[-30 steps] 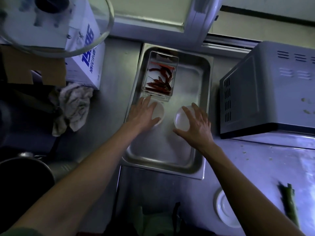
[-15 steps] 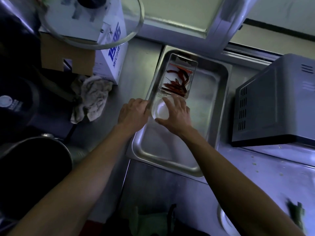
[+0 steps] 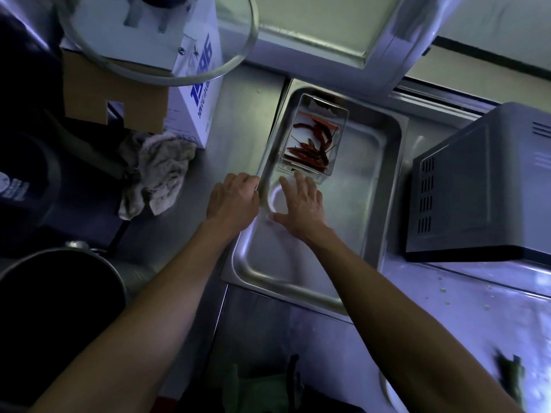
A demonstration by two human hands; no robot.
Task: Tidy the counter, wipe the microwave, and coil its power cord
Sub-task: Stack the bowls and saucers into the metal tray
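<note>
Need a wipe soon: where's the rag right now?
Head view, left side: the rag lies crumpled on the counter, in front of the white box, left of the steel tray.

A crumpled grey rag lies on the steel just left of the left hand; beyond it stands a white carton with blue print, a glass lid resting tilted over it; a dark stockpot sits near the left forearm; a white dish and blurred green vegetable scraps lie beside the right forearm.
</note>
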